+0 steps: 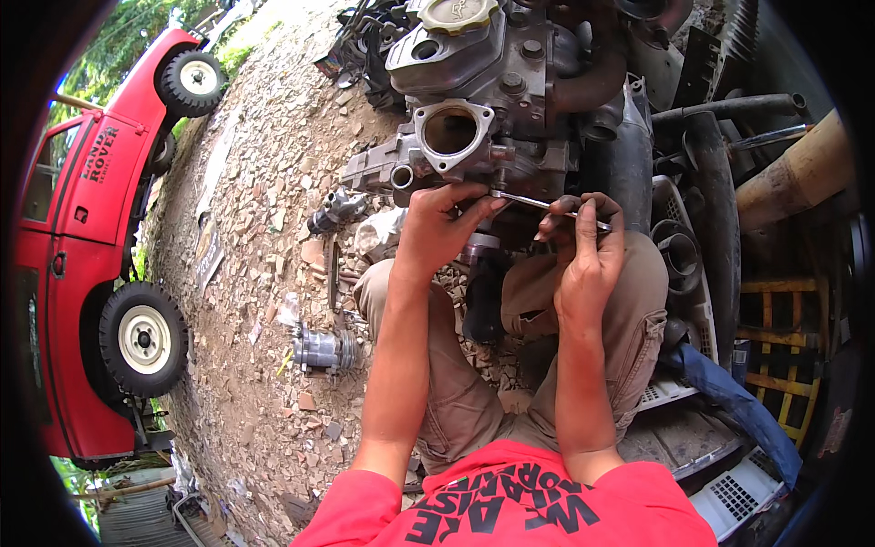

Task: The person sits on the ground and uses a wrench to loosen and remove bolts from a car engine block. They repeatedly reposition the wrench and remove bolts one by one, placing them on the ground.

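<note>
A slim metal wrench (533,201) reaches from a small fitting on the lower part of the engine (529,118) toward my right side. My right hand (588,264) grips its outer end between thumb and fingers. At the other end, my left hand (436,223) has thumb and fingertips closed around the wrench's head, just under the engine; the fingers partly hide the spot where it meets the fitting. Above my left hand, a three-cornered flange (426,128) surrounds a round open port. A ribbed filler cap (458,13) tops the engine.
Between my knees and the rubble ground (264,228) lie loose parts, including a silver cylindrical part (321,350). Pipes, a thick bamboo pole (793,173) and a white plastic crate (743,492) crowd the right. A red off-road vehicle (91,210) stands at far left.
</note>
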{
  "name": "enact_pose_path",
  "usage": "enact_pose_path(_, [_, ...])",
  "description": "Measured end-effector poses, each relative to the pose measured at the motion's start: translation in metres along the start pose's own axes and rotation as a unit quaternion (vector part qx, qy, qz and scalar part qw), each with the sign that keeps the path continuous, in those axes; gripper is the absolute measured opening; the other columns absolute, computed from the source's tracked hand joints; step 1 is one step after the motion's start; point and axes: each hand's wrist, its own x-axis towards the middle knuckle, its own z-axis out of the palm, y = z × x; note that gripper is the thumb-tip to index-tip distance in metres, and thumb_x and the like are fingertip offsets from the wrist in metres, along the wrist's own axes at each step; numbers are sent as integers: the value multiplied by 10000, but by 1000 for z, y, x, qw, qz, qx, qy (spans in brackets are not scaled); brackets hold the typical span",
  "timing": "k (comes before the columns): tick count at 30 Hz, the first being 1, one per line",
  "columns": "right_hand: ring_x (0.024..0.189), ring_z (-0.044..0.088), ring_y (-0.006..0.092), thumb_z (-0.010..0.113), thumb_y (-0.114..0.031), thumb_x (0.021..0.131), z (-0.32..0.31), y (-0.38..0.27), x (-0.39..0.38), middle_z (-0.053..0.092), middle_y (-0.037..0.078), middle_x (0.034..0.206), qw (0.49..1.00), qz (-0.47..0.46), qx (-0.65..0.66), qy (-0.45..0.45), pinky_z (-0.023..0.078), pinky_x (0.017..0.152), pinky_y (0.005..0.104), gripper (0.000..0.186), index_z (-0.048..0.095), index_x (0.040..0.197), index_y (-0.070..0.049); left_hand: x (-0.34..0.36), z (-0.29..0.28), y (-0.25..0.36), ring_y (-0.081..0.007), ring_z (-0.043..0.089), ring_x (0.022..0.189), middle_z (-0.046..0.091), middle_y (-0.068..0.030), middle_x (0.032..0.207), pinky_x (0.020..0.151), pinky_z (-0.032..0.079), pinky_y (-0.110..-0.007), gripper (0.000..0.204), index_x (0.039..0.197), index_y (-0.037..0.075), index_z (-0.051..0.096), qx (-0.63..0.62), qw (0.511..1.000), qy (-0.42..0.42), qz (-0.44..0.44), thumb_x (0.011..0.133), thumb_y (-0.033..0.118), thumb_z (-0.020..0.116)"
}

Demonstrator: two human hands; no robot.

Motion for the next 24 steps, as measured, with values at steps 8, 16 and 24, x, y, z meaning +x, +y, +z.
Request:
enact_pose_path(8, [775,555,169,473,-89,962,-43,89,13,566,87,947,873,250,416,37,511,702,265,129,509,1056,-9,5,8,5,-75,594,561,674,-101,661,538,458,-244,185,844,-5,712,7,999,36,25,733,118,794])
enact_pose_path(16, [862,571,195,449,-34,952,-35,106,5,549,109,983,751,326,574,0,543,832,289,157,501,1072,52,5,5,-1,-70,596,648,692,-53,720,606,471,-232,188,835,-12,728,-47,995,31,-87,720,118,801])
enact_pose_path(24, [882,595,209,488,-31,946,-54,91,17,586,133,983,840,269,470,27,552,806,301,147,513,1071,42,8,5,-2,-70,603,632,703,-84,728,602,493,-251,284,857,-33,716,-52,993,27,-99,685,159,835])
